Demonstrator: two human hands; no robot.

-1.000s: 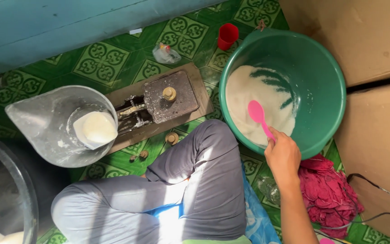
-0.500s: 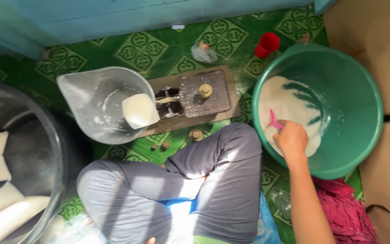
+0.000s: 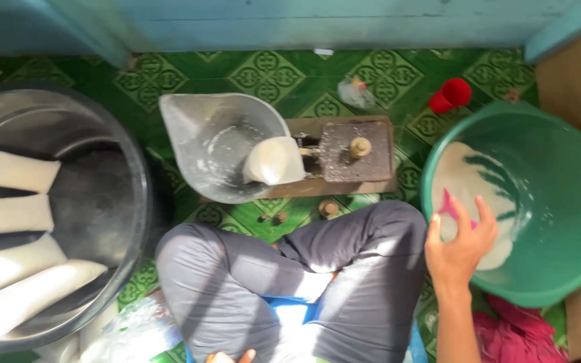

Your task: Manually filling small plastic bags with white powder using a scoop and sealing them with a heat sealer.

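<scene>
Person seated cross-legged on the floor [image 3: 270, 74], grey trousers filling the near centre of the view. Floor covered in green sheeting with a repeating diamond-and-scroll pattern; strong sunlight and hard shadows across it. Crumpled clear plastic near the left knee, a magenta cloth [image 3: 522, 333] bunched at the near right.

Left hand [image 3: 230, 357]: only a few fingertips show at the bottom edge, against the lap; cannot tell whether spread or closed.

Right hand [image 3: 460, 247]: reaches over the near rim of the green basin [image 3: 559, 202], fingers curled round a pink scoop [image 3: 449, 208], of which just a small pointed part shows above the fingers. The scoop sits at the left edge of the white powder [image 3: 469, 195] inside the basin. Powder is off-white, fine, heaped against the basin's left wall, with dark green streaks where the basin's inner surface shows through.

Far left, a large metal tub [image 3: 119, 195] holding several long filled white bags [image 3: 11, 215] laid side by side.

Middle distance, ahead of the knees: a balance scale [image 3: 344, 151] on a brown base, its metal pan [image 3: 203, 144] carrying one filled white bag [image 3: 274, 161]; small round weights on the floor just in front of it.

Farther back: a red cup [image 3: 450, 95] on its side, a knotted clear plastic bag [image 3: 358, 94], then a pale blue painted wooden wall [image 3: 317, 23]. Brown board runs along the right edge.
</scene>
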